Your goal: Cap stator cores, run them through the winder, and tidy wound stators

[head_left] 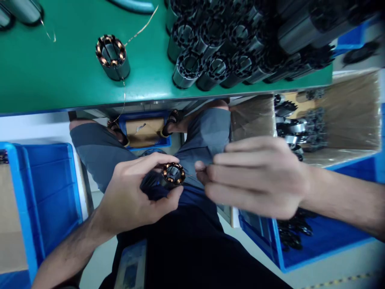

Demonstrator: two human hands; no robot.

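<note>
Above my lap, my left hand (141, 188) grips a small motor stator (173, 173) with copper windings, thumb and fingers around its sides. The stator's ringed end faces up toward me. To its right, my right hand (249, 176) is closed in a pinch, slightly blurred. A thin wire (191, 175) runs from the stator to those pinched fingertips. On the green table stands another copper-wound stator (112, 58), with one wire end reaching up to the right and another hanging over the edge.
Stacked stator cores (216, 66) without visible copper fill the right of the green table (60, 80). A lined carton (345, 116) with metal parts and a blue crate (327, 245) stand at right. Another blue crate (55, 196) is at left; a blue tray (167, 141) lies by my feet.
</note>
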